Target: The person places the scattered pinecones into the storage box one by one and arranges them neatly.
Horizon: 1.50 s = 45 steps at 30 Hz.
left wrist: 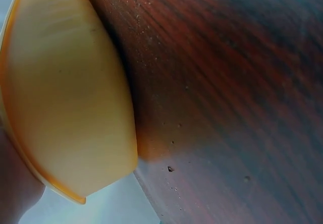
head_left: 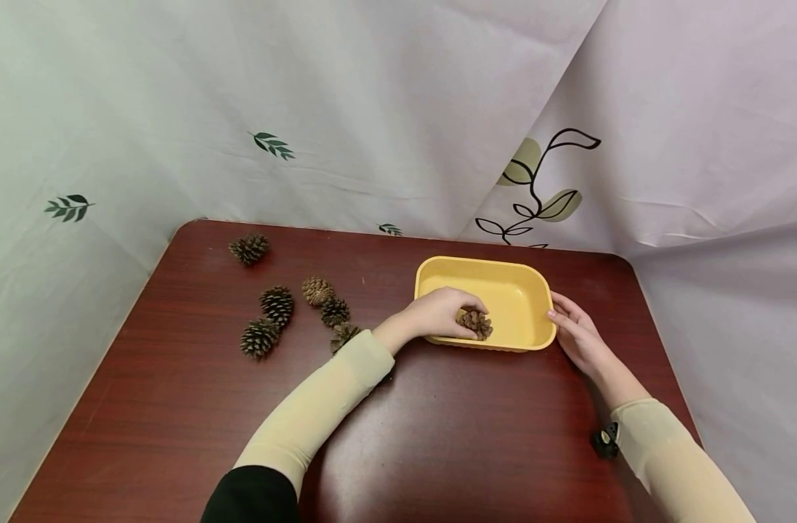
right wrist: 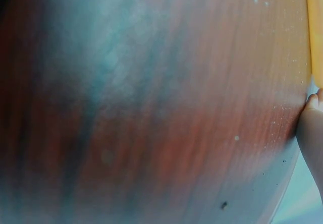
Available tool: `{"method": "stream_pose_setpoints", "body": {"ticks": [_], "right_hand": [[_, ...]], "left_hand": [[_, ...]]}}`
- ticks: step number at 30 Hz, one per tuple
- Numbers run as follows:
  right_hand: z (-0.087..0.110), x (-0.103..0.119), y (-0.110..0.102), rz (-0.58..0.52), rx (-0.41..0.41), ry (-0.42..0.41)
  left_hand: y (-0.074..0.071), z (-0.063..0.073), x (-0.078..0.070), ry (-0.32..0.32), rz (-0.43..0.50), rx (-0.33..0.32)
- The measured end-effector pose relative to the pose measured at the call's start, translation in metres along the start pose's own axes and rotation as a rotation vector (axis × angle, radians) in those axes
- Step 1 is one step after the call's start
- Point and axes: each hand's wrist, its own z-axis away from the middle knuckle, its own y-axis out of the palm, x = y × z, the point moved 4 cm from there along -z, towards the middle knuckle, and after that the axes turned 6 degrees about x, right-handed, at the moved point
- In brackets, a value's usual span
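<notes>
A yellow plastic tub [head_left: 519, 301] stands on the table toward the back right. My left hand [head_left: 440, 312] reaches over its near-left rim and grips a brown pine cone [head_left: 476, 324] inside it, low over the tub floor. The fingers partly cover the cone. At the tub's right end, my right hand [head_left: 581, 338] holds the rim, thumb on top and fingers along the outer wall. The left wrist view shows mostly the tub's outer side [left wrist: 65, 93]. In the right wrist view, the right hand [right wrist: 313, 128] appears at the edge beside the tub [right wrist: 317, 27].
Several pine cones [head_left: 259, 338] lie on the left half of the dark red table [head_left: 476, 428]; one [head_left: 344, 335] sits right by the left forearm. Another [head_left: 250, 248] lies near the back edge. A white patterned curtain [head_left: 346, 109] hangs behind the table.
</notes>
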Motion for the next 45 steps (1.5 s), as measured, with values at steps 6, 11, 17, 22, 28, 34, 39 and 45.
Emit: {"method": "stream_pose_setpoints", "body": {"ticks": [6,11,17,22,28,34,39,45], "right_hand": [[0.0,0.001,0.001,-0.001,0.003,-0.007],[-0.001,0.001,0.002,0.001,0.003,-0.003],[-0.002,0.0,0.002,0.007,0.004,0.005],[-0.003,-0.001,0.001,0.018,0.002,0.01],[-0.003,-0.002,0.001,0.044,0.0,0.016],[-0.002,-0.002,0.0,0.07,-0.003,0.022],[-0.001,-0.001,0.0,0.074,0.001,0.015],[0.0,-0.002,0.0,0.075,-0.001,0.02]], "left_hand": [[0.002,0.001,-0.001,-0.026,-0.035,0.031],[0.002,0.0,0.001,-0.052,-0.036,0.057],[0.001,0.0,0.005,-0.044,-0.001,0.083],[-0.001,0.0,0.007,-0.022,0.033,0.109],[-0.004,0.003,0.009,-0.003,0.047,0.132],[-0.005,0.004,0.007,0.003,0.042,0.161],[-0.006,0.005,0.005,0.001,0.009,0.18],[-0.009,0.006,0.003,-0.011,-0.031,0.194]]}}
